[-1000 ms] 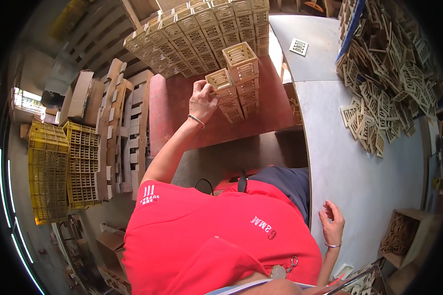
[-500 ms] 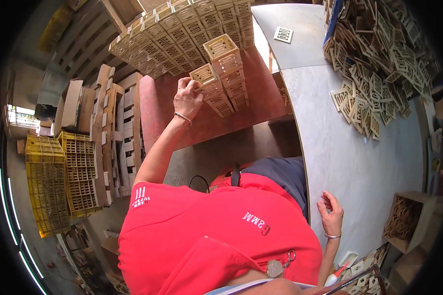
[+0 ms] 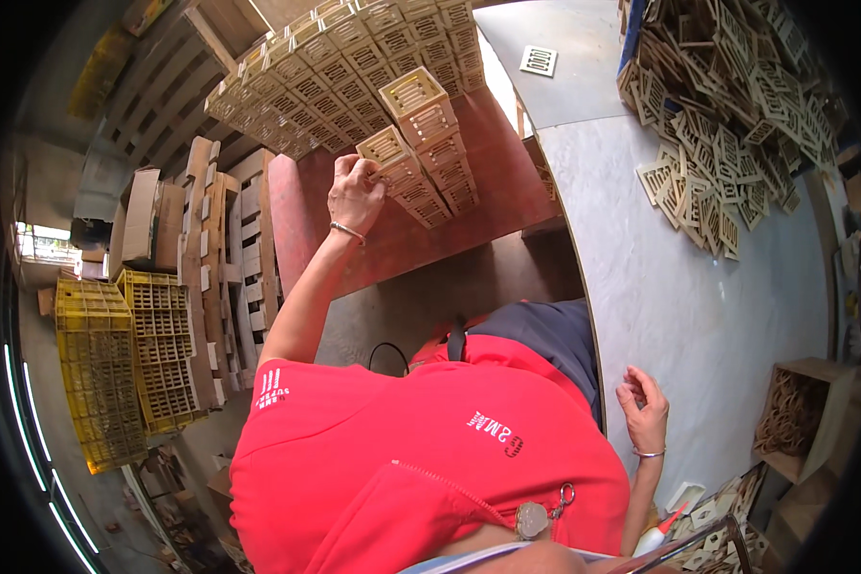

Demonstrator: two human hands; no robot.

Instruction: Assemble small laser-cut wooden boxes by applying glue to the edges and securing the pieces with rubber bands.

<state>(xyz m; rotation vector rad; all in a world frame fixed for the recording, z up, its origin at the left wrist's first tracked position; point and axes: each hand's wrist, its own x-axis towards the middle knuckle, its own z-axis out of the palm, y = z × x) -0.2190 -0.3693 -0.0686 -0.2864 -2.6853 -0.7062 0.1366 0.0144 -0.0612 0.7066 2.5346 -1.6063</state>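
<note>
My left hand (image 3: 357,194) reaches out to a short stack of slotted wooden boxes, its fingers closed on the near-left rim of the top box (image 3: 386,150). Pressed beside that stack is a taller one, whose uppermost slotted box (image 3: 419,107) stands higher. Both stacks rest on a red board (image 3: 320,206). My right hand (image 3: 645,411) hangs by the edge of the grey-white table (image 3: 684,354). Its fingers are loosely bent and apart, with nothing in them.
Behind the stacks rises a wall of similar boxes (image 3: 340,81). A heap of slotted wooden panels (image 3: 717,163) covers the table's far right; one single panel (image 3: 539,61) lies apart. Yellow crates (image 3: 100,364) and wooden pallets (image 3: 201,258) stand left. A wooden bin (image 3: 802,411) sits right.
The whole view has shifted slightly. My left hand stays at the rim of the same box, and my right hand keeps its place by the table edge.
</note>
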